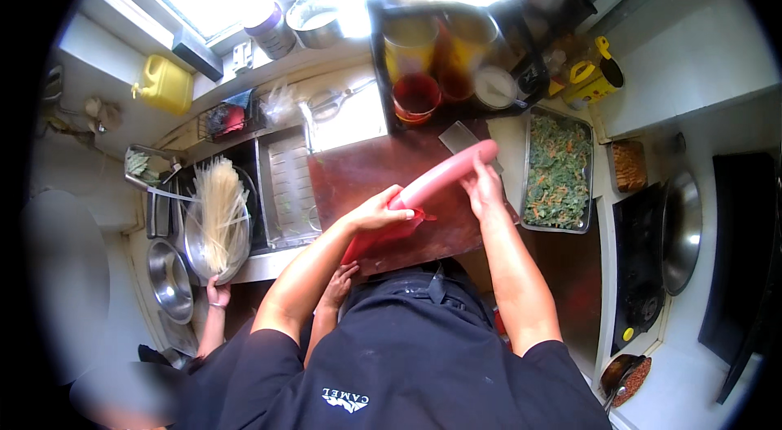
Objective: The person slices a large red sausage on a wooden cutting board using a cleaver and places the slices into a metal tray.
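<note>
A long pink sausage point(444, 173) is held slantwise over the dark red cutting board point(350, 177). My left hand point(381, 210) is closed round its lower left end, where a red plastic wrapper point(383, 239) hangs down toward the board's near edge. Near the upper right end, my right hand point(484, 186) grips the sausage with its fingers partly hidden. That end is bare of wrapper. Behind the sausage lies a broad metal blade point(460, 139) on the board, its handle hidden.
At left, a co-worker's hand point(218, 291) holds a bowl of pale noodles point(216, 218); another of their hands point(338, 285) rests by the board's near edge. A tray of chopped greens point(559, 173) stands right. A sink point(289, 186) lies left, a dark rack point(379, 63) behind.
</note>
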Action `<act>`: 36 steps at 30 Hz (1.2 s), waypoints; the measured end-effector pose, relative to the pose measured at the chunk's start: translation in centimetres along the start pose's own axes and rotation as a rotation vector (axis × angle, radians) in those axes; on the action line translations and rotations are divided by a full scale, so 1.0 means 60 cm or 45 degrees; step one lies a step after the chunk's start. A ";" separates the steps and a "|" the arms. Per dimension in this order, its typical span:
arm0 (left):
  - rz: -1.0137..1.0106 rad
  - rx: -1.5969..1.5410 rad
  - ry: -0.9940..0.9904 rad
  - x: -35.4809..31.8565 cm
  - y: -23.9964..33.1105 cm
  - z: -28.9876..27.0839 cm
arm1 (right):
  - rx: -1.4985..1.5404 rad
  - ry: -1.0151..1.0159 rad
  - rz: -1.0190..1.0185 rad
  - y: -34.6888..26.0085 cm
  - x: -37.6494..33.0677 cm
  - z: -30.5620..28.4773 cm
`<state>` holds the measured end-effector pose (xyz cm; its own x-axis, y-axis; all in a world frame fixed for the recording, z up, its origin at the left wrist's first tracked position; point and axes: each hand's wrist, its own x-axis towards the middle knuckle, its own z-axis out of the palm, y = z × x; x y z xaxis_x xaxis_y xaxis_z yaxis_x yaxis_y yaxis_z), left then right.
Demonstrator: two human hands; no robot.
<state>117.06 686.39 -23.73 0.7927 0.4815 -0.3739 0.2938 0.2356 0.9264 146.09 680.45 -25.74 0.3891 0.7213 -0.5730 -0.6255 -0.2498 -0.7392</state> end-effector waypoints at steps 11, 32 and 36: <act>-0.212 -0.220 0.221 0.004 -0.103 0.016 | -1.556 -0.454 -0.490 0.152 -0.143 0.060; -0.273 -0.024 0.489 -0.008 -0.065 0.042 | -1.715 -0.108 -1.202 -0.011 -0.084 -0.063; -0.194 0.371 0.500 -0.023 -0.062 0.039 | -2.196 0.093 -1.123 -0.031 -0.036 -0.163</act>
<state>116.11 682.87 -26.54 0.4852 0.7539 -0.4430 0.5718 0.1097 0.8130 153.00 673.05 -26.58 0.2246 0.9672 0.1190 0.9482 -0.1888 -0.2554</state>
